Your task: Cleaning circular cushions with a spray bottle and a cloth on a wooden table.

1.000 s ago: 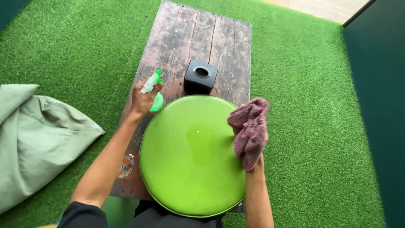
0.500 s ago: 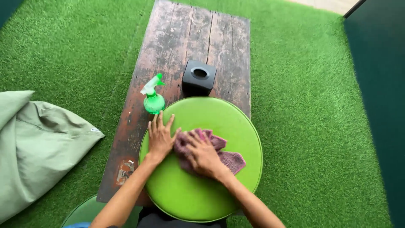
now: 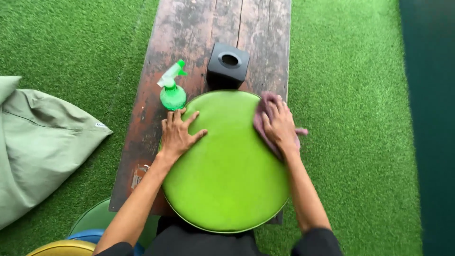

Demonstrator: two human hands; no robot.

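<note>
A round green cushion [image 3: 227, 175] lies on a dark wooden table [image 3: 189, 42]. My left hand [image 3: 177, 132] rests flat on the cushion's upper left edge, fingers spread. Pressed under my right hand [image 3: 279, 127] at the cushion's upper right edge is a mauve cloth [image 3: 261, 118], partly hidden by the hand. A green spray bottle [image 3: 171, 92] with a white trigger stands on the table just beyond my left hand.
A black cube-shaped box [image 3: 228, 65] with a round hole on top stands behind the cushion. A pale green beanbag [image 3: 38, 137] lies on the artificial grass [image 3: 346, 95] at left. Stacked round cushions [image 3: 80, 237] show at bottom left. A dark wall [image 3: 431, 118] runs along the right.
My left hand let go of the spray bottle, which now stands on the table, and settled on the cushion. My right hand carried the cloth across the cushion to its upper right edge.
</note>
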